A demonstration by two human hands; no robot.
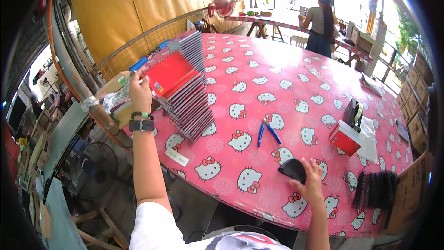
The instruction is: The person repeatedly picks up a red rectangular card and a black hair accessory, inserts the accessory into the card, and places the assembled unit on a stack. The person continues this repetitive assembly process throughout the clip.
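My left hand [140,91], with a dark watch and a bracelet on its wrist, is at the left edge of a red spiral notebook [172,71]. Its fingers are closed at that edge. The notebook lies on top of a tall, leaning stack of notebooks [192,106] with dark spiral bindings. My right hand [311,183] rests low over the table, fingers spread, beside a black half-round object [292,170]. Its thumb is at the object's lower edge. Blue-handled cutting pliers [268,134] lie with handles apart between the stack and my right hand.
A pink patterned cloth covers the table [222,143]. Another notebook stack [188,48] stands behind. At right are a red box [345,137], a tape dispenser [355,113] and black spiral coils [375,190]. A fan [88,171] stands left; a person [319,23] works beyond.
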